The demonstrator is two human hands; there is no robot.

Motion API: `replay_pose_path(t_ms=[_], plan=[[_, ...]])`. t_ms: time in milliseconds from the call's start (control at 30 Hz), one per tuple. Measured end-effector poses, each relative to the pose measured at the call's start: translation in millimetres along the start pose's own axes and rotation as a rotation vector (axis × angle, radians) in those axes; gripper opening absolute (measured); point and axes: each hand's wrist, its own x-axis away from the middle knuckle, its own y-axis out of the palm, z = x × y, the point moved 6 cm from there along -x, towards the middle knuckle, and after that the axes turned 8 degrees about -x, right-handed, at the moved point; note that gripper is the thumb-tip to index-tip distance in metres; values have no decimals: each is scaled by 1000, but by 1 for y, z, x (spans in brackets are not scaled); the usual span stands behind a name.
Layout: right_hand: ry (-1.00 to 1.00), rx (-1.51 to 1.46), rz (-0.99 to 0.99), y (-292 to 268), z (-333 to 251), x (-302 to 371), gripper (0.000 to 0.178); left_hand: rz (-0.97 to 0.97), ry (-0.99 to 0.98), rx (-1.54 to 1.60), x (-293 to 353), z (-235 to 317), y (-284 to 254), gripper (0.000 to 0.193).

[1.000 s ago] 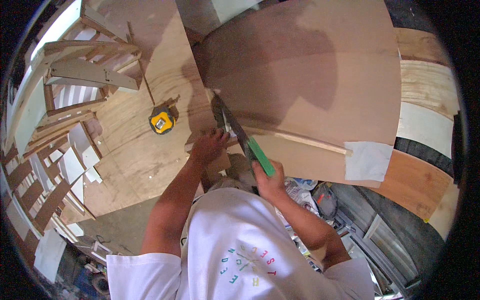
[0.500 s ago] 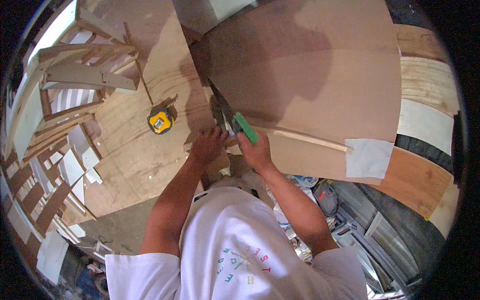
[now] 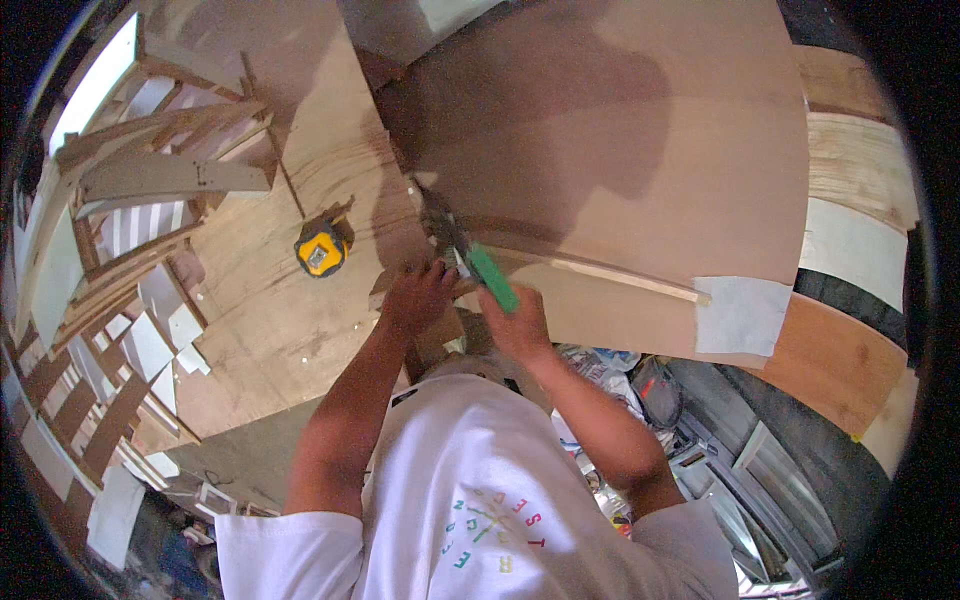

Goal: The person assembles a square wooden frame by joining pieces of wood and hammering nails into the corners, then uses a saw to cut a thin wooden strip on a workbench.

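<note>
My right hand (image 3: 515, 322) is closed round the green handle of a hand saw (image 3: 492, 278). Its dark, narrow blade points away from me and slightly left, over the edge of the plywood bench. Just left of the saw, my left hand (image 3: 418, 298) bends its fingers over a short piece of wood (image 3: 378, 298), gripping it at that edge. The blade crosses close beside those fingertips; the exact spot where it meets the wood is hard to make out. A yellow and black tape measure (image 3: 321, 254) lies on the plywood to the left.
A large brown board (image 3: 690, 170) spreads at the right, with a thin wooden strip (image 3: 600, 274) and a white sheet (image 3: 742, 316) on it. Wooden frames (image 3: 150, 170) crowd the left side. Bags and a metal-framed object (image 3: 745, 490) are on the lower right.
The saw and my right hand have shifted a little toward me and down, with the green handle nearer my body. My left hand stays at about the same place.
</note>
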Motion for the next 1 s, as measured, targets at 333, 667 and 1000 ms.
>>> replay_pose_path(t_ms=[333,667,1000], plan=[[49,-16,11,5,36,-4,27,39,12,0,4,2,-1,39],[34,-16,0,-16,18,27,35,-3,14,-18,3,2,-7,40],[177,-128,-43,-47,-2,88,27,40,30,-84,11,-2,2,43]])
